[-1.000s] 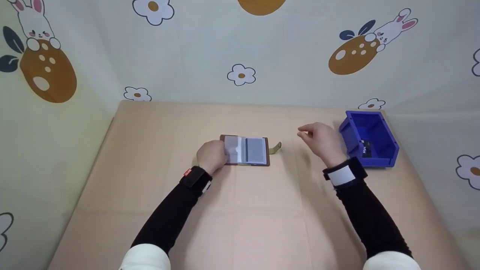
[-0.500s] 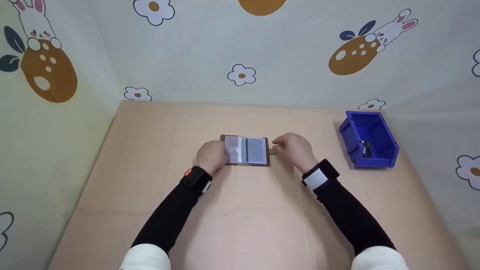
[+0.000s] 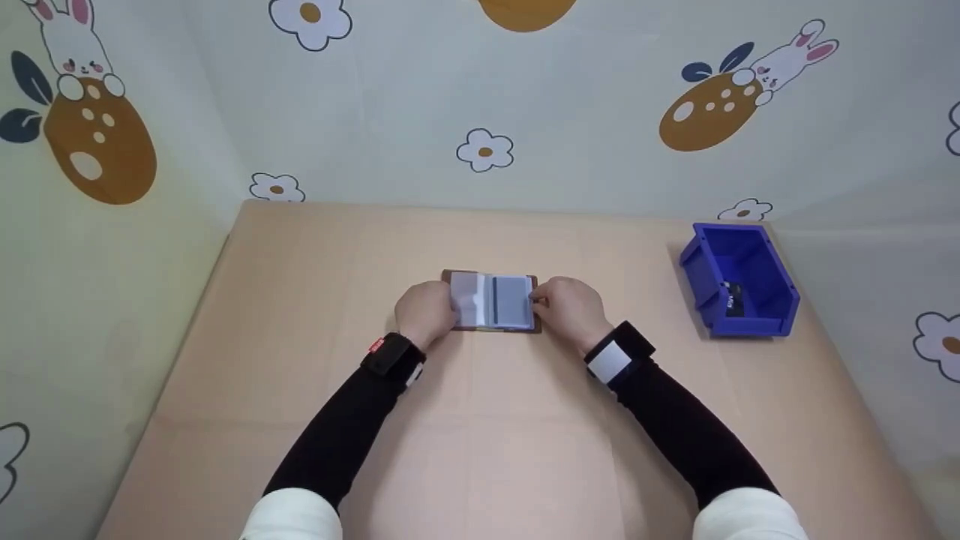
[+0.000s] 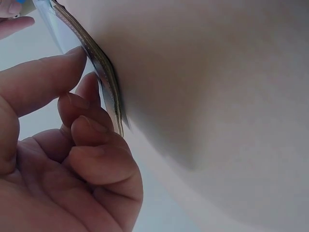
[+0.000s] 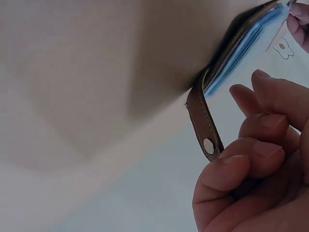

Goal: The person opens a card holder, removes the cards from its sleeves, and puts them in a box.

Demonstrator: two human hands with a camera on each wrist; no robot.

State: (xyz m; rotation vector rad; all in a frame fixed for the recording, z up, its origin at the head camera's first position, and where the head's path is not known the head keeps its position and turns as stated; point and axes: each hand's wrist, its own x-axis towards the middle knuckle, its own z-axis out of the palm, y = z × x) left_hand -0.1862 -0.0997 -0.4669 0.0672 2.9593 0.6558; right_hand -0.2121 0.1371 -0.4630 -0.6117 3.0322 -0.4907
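A brown card holder (image 3: 537, 324) with clear plastic sleeves (image 3: 512, 301) lies open like a book on the table in the head view. My left hand (image 3: 424, 313) pinches its left cover between thumb and fingers; the left wrist view shows the cover edge (image 4: 104, 67) at the fingertips. At the right edge of the sleeves is my right hand (image 3: 574, 311), its fingers bent and holding nothing. In the right wrist view, thumb and forefinger are a little apart, close to the blue-edged sleeves (image 5: 246, 46). The brown snap strap (image 5: 200, 116) sticks up beside the lower fingers.
A blue plastic bin (image 3: 750, 326) stands at the table's right back, with a small black card-like item (image 3: 733, 298) inside. Light brown covering lies over the table (image 3: 480, 450). Patterned cloth walls (image 3: 405, 97) rise behind and at both sides.
My right hand has moved left from beside the blue bin, past the strap, to the right edge of the card holder's sleeves. My left hand has kept its hold on the left cover.
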